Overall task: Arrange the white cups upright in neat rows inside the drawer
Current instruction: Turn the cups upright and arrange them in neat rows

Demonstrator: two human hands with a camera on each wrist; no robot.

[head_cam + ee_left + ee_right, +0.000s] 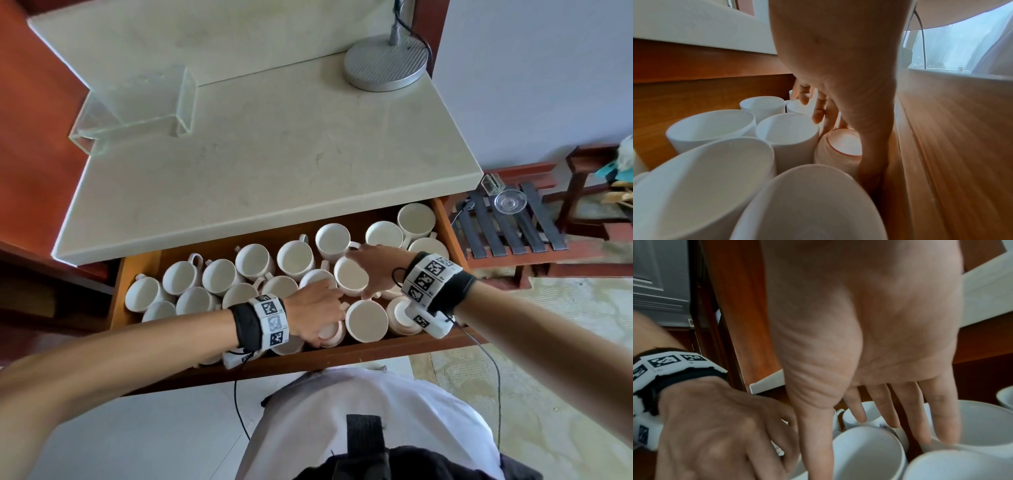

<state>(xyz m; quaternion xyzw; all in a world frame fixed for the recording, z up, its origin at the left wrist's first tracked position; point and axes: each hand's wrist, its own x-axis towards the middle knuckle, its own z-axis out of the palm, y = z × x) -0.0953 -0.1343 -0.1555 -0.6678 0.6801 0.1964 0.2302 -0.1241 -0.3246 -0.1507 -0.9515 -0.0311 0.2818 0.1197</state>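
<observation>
Reaching into the drawer (445,222), your hands crowd tightly packed white cups (219,275) — left hand (317,305) gripping an upside-down cup (329,334) at the front, right hand (378,265) spread loosely over another (351,275). Lifting could knock neighbours over — handles touch.

Wood drawer (445,226) pulled out under beige stone counter (274,154). Drawer packed w/ white cups (294,255), mostly upright, loose rows from left wall to right wall; one upside-down cup (330,334) by front edge. On counter: clear acrylic box (137,106) at back-left, round grey lamp base (386,63) at back-right corner.
</observation>
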